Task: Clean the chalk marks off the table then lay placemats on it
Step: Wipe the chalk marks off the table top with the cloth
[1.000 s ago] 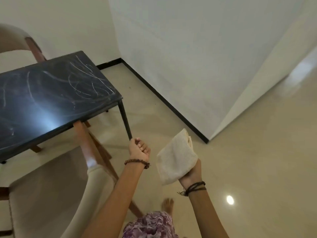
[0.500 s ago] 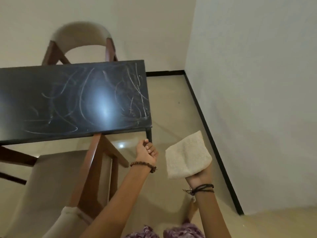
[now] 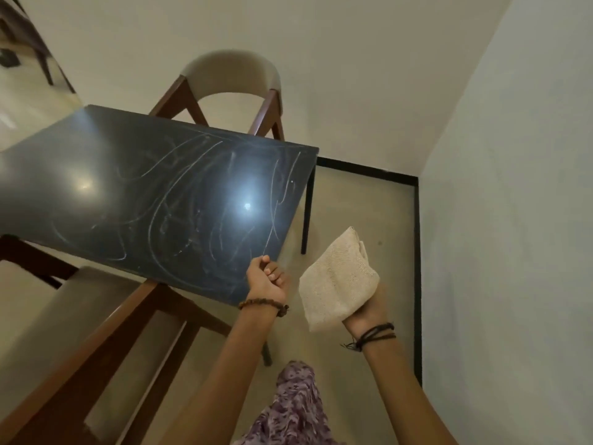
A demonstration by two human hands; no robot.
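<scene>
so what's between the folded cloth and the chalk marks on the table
Head view: only the closed left hand at the black table's corner separates the folded beige cloth from the white chalk marks.

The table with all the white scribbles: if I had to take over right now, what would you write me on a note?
Left hand: curled shut, holding nothing, over the near corner of the black rectangular table.
Right hand: gripping the folded cream-coloured cloth, held in the air beside the table, not touching it.
White chalk marks cover most of the tabletop, thickest toward the right end.
Done: cloth is in hand. No wiping shows yet.
Left: wipe off all the chalk, then lay the placemats. No placemats are in view, so you will need to find them.
</scene>
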